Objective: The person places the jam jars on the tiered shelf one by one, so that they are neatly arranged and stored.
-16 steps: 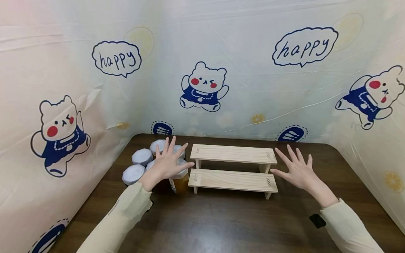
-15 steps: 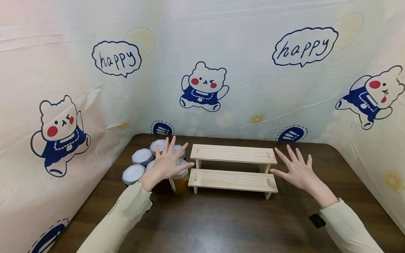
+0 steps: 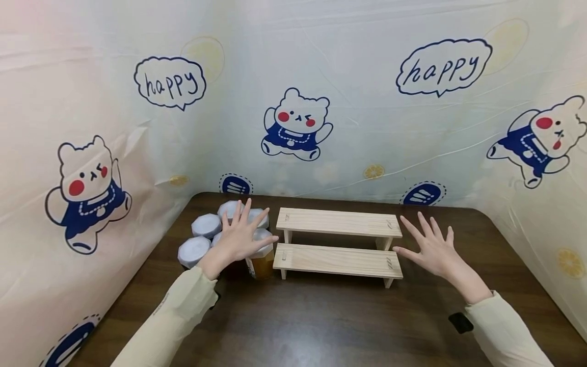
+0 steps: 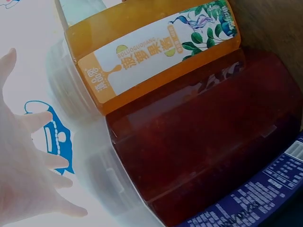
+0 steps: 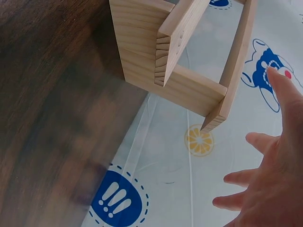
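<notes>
My left hand hovers over a group of jars with pale octagonal lids, its fingers spread. The left wrist view shows a jar of amber jam with a white pineapple-coloured label. Beside it is a dark red jar, then one with a purple label. Some lids are hidden behind the hand. To the right stands a two-tier wooden rack. My right hand is held just off the rack's right end, fingers apart and holding nothing; in the right wrist view a gap separates them.
Everything stands on a dark brown wooden table. A pale printed curtain with bears and "happy" bubbles encloses the back and both sides. A small black device sits at the right cuff.
The left hand has shifted very slightly left, and the right hand a touch to the right. The view has tilted a little; jars and rack stay in place.
</notes>
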A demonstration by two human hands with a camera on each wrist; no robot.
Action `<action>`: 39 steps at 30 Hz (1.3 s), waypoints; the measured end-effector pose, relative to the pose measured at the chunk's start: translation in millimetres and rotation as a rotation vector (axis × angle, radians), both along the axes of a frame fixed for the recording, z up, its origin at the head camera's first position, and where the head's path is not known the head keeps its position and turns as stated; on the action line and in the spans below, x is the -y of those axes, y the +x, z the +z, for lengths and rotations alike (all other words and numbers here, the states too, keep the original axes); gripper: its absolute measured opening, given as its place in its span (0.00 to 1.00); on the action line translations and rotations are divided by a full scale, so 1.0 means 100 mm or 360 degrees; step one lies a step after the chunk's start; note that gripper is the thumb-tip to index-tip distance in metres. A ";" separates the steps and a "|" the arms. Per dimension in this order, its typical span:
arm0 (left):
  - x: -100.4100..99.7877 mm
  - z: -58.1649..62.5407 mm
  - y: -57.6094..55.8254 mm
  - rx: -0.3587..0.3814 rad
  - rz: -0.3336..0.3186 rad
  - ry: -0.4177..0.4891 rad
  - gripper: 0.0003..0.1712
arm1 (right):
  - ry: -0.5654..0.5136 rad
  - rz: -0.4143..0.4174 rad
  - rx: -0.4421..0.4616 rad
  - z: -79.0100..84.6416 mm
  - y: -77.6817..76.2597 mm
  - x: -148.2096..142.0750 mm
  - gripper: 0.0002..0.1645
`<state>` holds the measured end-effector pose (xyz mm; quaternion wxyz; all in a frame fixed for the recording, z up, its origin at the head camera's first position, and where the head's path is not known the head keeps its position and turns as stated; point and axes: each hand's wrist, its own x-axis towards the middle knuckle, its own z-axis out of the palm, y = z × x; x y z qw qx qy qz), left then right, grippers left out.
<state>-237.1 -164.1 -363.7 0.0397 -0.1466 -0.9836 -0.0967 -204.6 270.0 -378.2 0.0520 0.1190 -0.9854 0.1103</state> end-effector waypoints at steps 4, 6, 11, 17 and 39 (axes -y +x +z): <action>0.03 0.00 0.03 -0.0023 0.0007 0.0003 0.46 | -0.0046 0.0013 0.0000 -0.02 0.00 -0.01 0.49; 0.06 0.00 0.05 -0.0054 0.0002 0.0013 0.46 | -0.0072 0.0021 0.0000 -0.03 0.00 -0.02 0.49; 0.15 0.00 0.10 -0.0137 -0.0002 0.0033 0.45 | -0.0170 0.0045 -0.0008 -0.09 -0.01 -0.03 0.48; 0.28 0.00 0.17 -0.0164 0.0024 0.0082 0.45 | -0.0361 0.0052 0.0037 -0.16 -0.02 -0.04 0.48; 0.74 -0.11 0.50 -0.0550 0.0016 0.0548 0.30 | -0.0796 0.0032 0.0295 -0.56 0.07 -0.08 0.39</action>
